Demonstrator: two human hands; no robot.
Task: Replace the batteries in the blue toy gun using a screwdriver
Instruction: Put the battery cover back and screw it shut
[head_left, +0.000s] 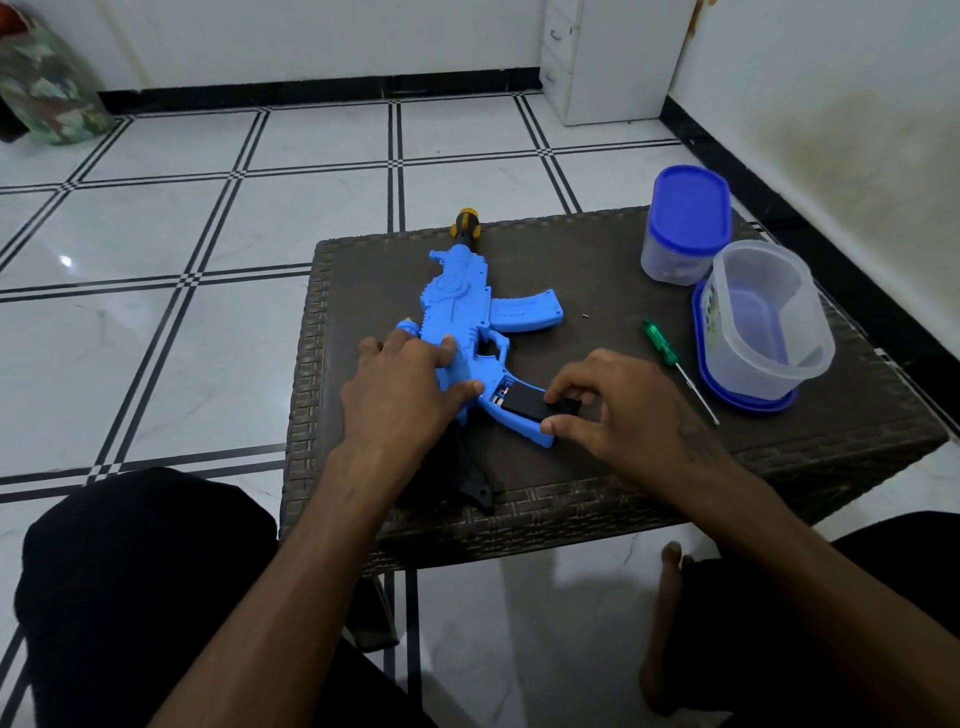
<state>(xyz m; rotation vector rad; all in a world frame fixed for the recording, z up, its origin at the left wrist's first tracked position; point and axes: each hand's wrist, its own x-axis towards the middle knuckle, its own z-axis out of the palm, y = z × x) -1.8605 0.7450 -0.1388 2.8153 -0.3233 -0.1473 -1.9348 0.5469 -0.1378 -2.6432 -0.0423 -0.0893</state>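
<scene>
My right hand (613, 410) pinches a black battery cover (540, 408) at the grip of the blue toy gun (467, 317), thumb and fingers curled narrowly around it, while my left hand (405, 395) presses flat on the gun's body. The gun lies on the dark woven table (597, 467), its long axis running near to far, muzzle far. A green screwdriver (675, 364) lies to the right, beside an open clear container (763, 322) and a lidded tub (685, 228).

one blue toy gun (457, 306) lies under the left fingers, one black battery cover (540, 405) sits between the right fingertips, one green screwdriver (675, 364), one tiny screw (585, 315) and two plastic containers (685, 228) lie beyond them.
</scene>
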